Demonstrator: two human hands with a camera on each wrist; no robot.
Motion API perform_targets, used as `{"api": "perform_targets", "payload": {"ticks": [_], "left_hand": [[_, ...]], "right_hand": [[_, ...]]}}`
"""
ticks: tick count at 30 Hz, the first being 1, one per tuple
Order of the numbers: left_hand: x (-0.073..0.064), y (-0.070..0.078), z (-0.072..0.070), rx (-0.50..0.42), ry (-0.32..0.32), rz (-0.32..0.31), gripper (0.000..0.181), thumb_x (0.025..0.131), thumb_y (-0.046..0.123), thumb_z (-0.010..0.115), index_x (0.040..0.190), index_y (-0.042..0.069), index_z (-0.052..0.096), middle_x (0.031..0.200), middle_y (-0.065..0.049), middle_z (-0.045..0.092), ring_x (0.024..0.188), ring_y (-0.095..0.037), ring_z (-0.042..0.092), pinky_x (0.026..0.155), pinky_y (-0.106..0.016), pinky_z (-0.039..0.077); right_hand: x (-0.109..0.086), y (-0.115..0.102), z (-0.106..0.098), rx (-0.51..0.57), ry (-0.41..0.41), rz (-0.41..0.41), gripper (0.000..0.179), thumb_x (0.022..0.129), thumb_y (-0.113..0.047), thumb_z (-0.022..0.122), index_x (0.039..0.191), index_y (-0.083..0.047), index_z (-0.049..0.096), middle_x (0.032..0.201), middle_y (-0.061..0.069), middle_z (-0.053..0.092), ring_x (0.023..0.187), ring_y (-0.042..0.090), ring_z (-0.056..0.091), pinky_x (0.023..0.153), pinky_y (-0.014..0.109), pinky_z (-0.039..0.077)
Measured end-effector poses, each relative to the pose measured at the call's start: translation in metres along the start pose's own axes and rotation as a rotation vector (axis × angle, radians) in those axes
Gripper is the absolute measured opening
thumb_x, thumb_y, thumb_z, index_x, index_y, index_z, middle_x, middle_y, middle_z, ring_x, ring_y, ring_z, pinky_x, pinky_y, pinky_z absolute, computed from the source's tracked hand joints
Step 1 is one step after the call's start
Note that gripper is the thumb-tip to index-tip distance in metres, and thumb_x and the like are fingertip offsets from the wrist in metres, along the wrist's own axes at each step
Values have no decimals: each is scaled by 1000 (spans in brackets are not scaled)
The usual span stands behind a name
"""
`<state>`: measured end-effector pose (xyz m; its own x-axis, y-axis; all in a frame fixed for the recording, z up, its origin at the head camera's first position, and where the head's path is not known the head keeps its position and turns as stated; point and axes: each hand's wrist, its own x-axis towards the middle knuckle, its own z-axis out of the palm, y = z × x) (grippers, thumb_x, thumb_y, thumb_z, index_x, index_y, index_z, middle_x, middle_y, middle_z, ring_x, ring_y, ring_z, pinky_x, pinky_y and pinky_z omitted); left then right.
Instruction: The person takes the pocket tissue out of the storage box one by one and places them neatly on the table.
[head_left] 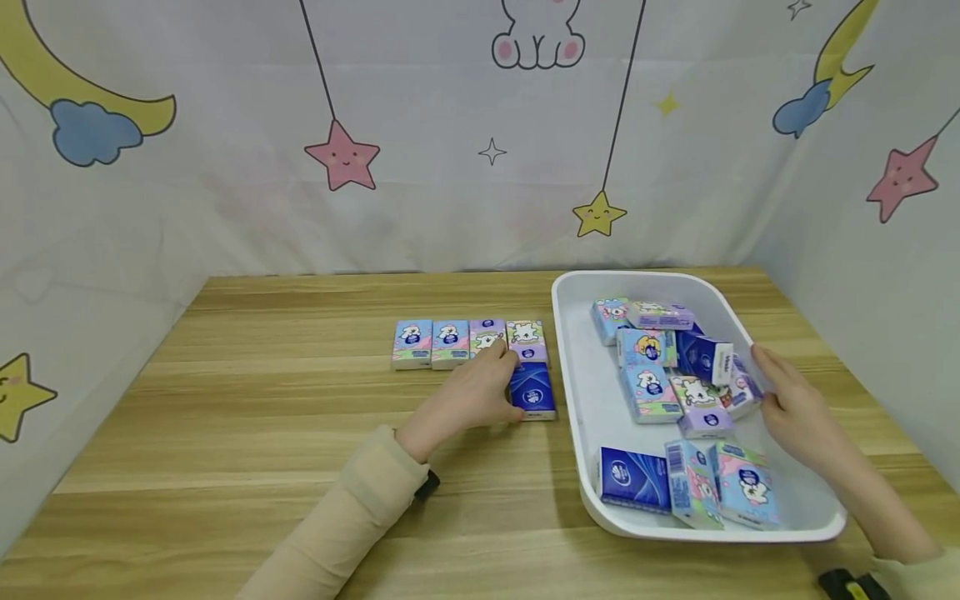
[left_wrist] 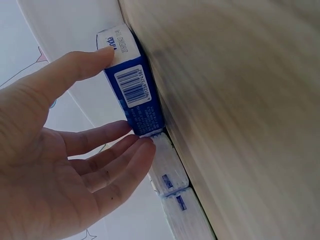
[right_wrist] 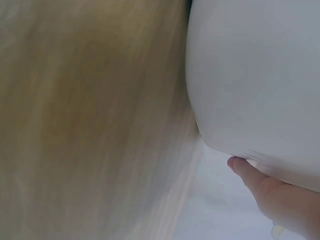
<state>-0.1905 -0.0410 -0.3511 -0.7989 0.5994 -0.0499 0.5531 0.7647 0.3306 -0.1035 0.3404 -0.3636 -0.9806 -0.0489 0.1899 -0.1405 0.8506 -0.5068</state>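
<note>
On the wooden tabletop point(head_left: 262, 400) the left hand point(head_left: 472, 393) rests at about 9 o'clock from the white tray point(head_left: 581, 400), holding a dark blue tissue pack point(head_left: 532, 392). The left wrist view shows the thumb on one end of this pack and the fingers point(left_wrist: 125, 160) curled loosely against the other end, so the pack is pinched between them, its long side lying against the wood. The pack sits just below a row of four pastel tissue packs point(head_left: 468, 342) laid side by side, directly under the rightmost one and touching or nearly touching it; its right edge is just beside the tray's left wall.

The right hand point(head_left: 791, 408) is at the tray's 3 o'clock rim. Its fingers point(head_left: 765, 367) are fairly straight and only slightly spread, lying over the rim beside the loose packs inside; in the right wrist view a fingertip point(right_wrist: 242, 167) touches the underside of the tray's outer wall. Whether the fingers also touch a pack inside, I cannot tell.

Inside the tray lies a loose heap of packs point(head_left: 667, 367): pastel ones with a cartoon animal toward 12 o'clock and the middle, a dark blue one point(head_left: 705, 357) near the right hand, another dark blue one point(head_left: 633, 479) at 7 o'clock, and two pastel ones standing on edge at 6 o'clock.

A curtain point(head_left: 480, 125) printed with stars, moons and clouds hangs behind the tabletop at 12 o'clock.
</note>
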Motion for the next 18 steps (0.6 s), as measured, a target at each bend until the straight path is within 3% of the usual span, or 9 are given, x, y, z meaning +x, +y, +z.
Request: {"api": "perform_targets", "payload": {"ticks": [9,15,18], "left_hand": [[1,1,-3,12,-12,1,69,73,39,82,125,1,54,114,-11,53,99,-21,55,83,-36,54],[-1,6,-18,-51,-5,-26,79,77,42,78,138,2,47,136,-16,49,123,-28,53,101,-41,49],[0,12,-24,-116,3,-8,76,81,42,75,141,4,45,144,-15,45,131,-30,48,107,-43,44]], "right_hand": [[-3,2,-1,0,4,10,62,89,12,34,147,11,16,147,41,19,129,65,20,104,72,17],[-1,-1,-2,-1,-8,20,61,90,9,34,149,9,15,149,39,18,131,63,19,103,72,19],[-1,-1,-1,5,-12,24,61,90,9,34,148,9,15,149,39,18,131,63,19,104,72,20]]}}
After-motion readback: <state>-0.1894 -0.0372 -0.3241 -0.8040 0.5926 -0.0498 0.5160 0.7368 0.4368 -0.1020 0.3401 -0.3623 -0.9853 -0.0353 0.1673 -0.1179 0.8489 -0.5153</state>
